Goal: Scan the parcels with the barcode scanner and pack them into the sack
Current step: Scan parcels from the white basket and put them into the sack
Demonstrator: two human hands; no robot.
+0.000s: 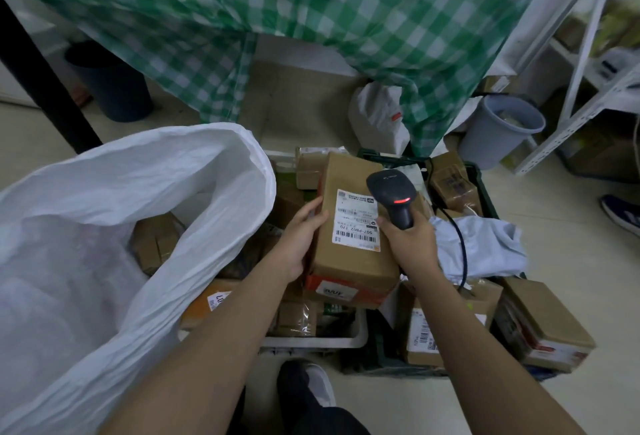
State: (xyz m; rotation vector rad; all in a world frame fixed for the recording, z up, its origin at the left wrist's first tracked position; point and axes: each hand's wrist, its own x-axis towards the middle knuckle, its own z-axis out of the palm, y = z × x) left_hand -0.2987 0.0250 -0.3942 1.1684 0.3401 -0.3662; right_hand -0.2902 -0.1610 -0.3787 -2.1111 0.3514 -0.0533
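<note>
Here, at the centre of the frame, the left hand (300, 240) grips the left edge of a brown parcel (353, 227), label up. The right hand (408, 239) curls round the barcode scanner (393, 197), its red light lit, just beside the label. The white sack (114, 227) gapes open at the left.

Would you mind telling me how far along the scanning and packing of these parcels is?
Done: at least one brown box already lies inside the white sack. In hand: the left hand holds a cardboard parcel, label up, while the right hand grips the barcode scanner, its red light on. Left: many parcels remain in the crates below.
</note>
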